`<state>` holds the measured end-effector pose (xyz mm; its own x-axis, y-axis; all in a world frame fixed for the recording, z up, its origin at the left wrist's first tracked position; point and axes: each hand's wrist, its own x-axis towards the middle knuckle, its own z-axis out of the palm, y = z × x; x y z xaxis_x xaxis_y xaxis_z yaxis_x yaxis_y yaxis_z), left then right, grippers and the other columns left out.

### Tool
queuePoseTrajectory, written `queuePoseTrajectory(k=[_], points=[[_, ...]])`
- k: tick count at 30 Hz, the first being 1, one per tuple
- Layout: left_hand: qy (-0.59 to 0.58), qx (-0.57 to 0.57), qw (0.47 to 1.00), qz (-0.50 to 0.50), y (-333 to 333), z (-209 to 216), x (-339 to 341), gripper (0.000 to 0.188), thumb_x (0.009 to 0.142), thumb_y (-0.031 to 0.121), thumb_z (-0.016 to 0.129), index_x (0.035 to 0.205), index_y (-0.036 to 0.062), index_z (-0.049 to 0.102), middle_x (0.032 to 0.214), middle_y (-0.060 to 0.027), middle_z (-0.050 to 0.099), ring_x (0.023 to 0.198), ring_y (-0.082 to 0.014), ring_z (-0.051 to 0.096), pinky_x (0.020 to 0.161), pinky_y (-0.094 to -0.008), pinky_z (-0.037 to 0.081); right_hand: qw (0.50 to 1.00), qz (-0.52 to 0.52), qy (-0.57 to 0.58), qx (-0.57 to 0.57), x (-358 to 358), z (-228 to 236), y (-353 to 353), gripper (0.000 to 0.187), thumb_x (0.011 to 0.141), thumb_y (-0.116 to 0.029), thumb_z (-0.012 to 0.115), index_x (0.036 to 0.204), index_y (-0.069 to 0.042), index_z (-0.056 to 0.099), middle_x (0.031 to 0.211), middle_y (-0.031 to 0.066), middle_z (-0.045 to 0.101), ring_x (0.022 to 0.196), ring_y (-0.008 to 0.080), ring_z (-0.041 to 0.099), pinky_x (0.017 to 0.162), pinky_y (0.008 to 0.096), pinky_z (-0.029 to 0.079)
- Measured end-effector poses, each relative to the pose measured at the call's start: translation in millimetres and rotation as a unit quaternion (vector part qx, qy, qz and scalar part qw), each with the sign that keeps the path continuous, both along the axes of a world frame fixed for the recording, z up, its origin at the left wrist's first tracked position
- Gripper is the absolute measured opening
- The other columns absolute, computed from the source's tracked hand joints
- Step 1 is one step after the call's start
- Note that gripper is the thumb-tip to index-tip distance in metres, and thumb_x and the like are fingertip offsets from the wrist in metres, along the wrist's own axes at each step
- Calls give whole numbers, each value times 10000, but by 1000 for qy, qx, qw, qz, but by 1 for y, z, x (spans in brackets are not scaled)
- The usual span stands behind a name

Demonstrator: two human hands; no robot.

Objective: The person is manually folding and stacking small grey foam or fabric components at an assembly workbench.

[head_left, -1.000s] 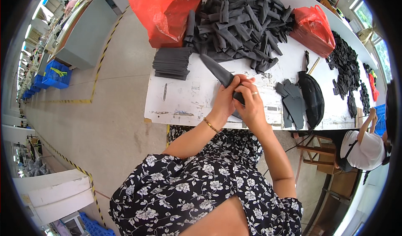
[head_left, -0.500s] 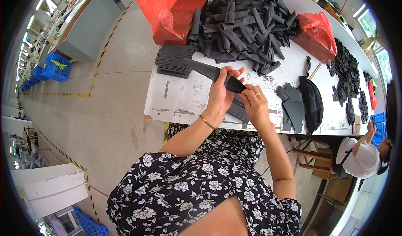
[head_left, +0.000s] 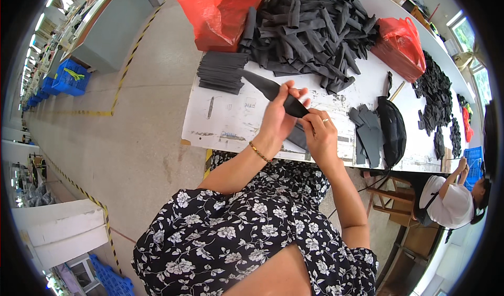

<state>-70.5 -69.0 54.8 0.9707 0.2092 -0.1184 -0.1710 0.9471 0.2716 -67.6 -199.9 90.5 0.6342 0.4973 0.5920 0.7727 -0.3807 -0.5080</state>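
A long black fabric strip (head_left: 262, 85) slants between my hands above the white table. My left hand (head_left: 277, 118) grips it around the middle, thumb on top and some fingers lifted at the far side. My right hand (head_left: 321, 134) pinches the near right end between thumb and fingers. The strip's far left end points at a neat stack of similar black strips (head_left: 221, 73) at the table's left edge. Under my hands lie more flat dark pieces (head_left: 297, 137), partly hidden. Beyond them rises a large loose heap of black strips (head_left: 310, 31).
Red plastic bags (head_left: 216, 15) (head_left: 400, 48) flank the heap. To the right are dark flat pieces (head_left: 368, 136), a black pouch (head_left: 392, 130) and another dark pile (head_left: 437, 94). A seated person in white (head_left: 446, 201) works at the far right. A wooden stool (head_left: 394, 199) stands nearby.
My hands keep almost the same grip on the strip, with the right fingers shifting slightly at its end. The whole view has moved a little.
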Motion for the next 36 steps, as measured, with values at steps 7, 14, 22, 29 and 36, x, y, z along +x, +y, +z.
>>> queuePoseTrajectory(k=[7, 14, 22, 29, 36], points=[[-50, -24, 996, -66, -20, -9, -7, 214, 1003, 302, 482, 1057, 103, 540, 911, -29, 623, 1148, -233, 523, 993, -402, 427, 1000, 6, 9, -22, -1, -7, 6, 161, 778, -8, 693, 897, 17, 588, 985, 180, 618, 837, 362, 621, 707, 401, 517], [15, 13, 1000, -24, 1, 2, -7, 240, 1006, 318, 467, 1073, 95, 524, 957, -56, 642, 1224, -254, 509, 994, -397, 431, 997, 23, 27, -74, -1, -10, -9, 258, 776, -11, 700, 993, -2, 561, 1066, 167, 580, 800, 357, 622, 684, 414, 520], [36, -5, 999, -34, -21, -11, -5, 320, 997, 317, 494, 1165, 45, 516, 1070, -117, 629, 1139, -263, 565, 967, -379, 459, 999, 36, -28, -26, 12, -21, -7, 116, 801, 25, 669, 901, 4, 612, 942, 167, 611, 764, 329, 625, 638, 386, 516], [28, 8, 995, 92, -7, 1, 6, 321, 992, 298, 509, 1134, 10, 524, 904, -75, 626, 889, -240, 640, 904, -389, 521, 999, 40, -18, -12, 12, -16, -7, 87, 800, 25, 675, 869, 6, 625, 929, 151, 622, 721, 306, 621, 613, 356, 509], [45, 2, 993, 106, -16, 3, 0, 329, 1005, 305, 475, 1131, 6, 527, 887, -65, 616, 882, -225, 632, 899, -371, 525, 999, 41, 21, -1, 12, -21, -6, 106, 784, 23, 687, 868, 0, 625, 932, 152, 626, 723, 309, 627, 618, 363, 515]])
